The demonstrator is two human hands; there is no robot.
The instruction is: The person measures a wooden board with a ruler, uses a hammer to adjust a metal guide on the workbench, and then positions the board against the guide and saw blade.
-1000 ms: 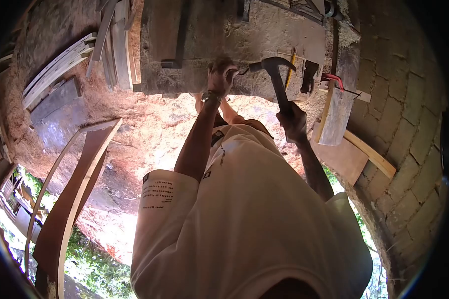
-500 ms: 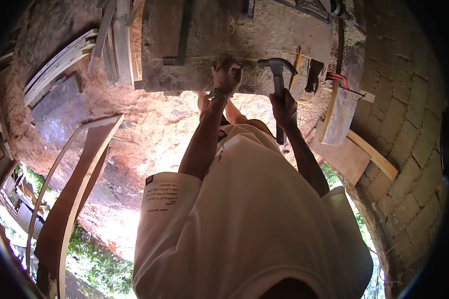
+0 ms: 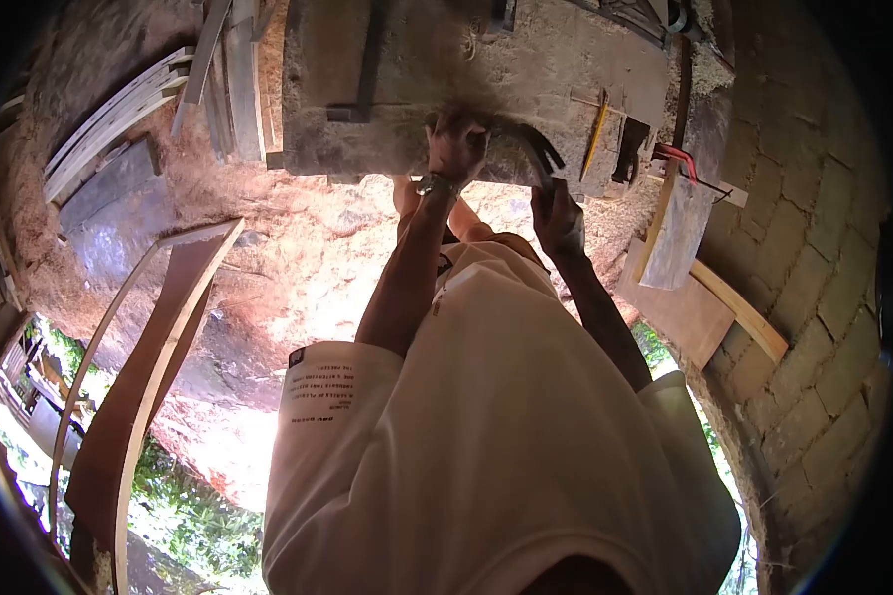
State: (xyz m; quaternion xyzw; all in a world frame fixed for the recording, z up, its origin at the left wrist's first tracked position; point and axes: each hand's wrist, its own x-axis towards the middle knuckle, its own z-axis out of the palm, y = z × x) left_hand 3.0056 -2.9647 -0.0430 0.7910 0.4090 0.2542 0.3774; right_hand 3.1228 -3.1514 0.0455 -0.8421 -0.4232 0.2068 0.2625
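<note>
My right hand [image 3: 559, 216] is wrapped round the handle of a claw hammer [image 3: 538, 154], whose dark head is low over the workbench [image 3: 407, 59], just right of my left hand. My left hand [image 3: 456, 146], with a watch [image 3: 434, 185] at its wrist, is closed at the bench's near edge. Whatever its fingers grip is hidden. Left of it on the bench top is a dark try square [image 3: 352, 111], its long arm pointing away from me. Further right lie a yellow pencil [image 3: 595, 137] and a dark flat piece [image 3: 629, 149] I cannot name.
A red-handled tool [image 3: 675, 154] is at the bench's right end, above a pale board [image 3: 677, 233]. Planks [image 3: 119, 124] lean at the left. A curved wooden frame [image 3: 159, 367] stands in the lower left. At the right is a block wall [image 3: 804, 228].
My right hand has tipped the hammer so that its head has come down and left, close to my left hand. My left hand has stayed nearly in place.
</note>
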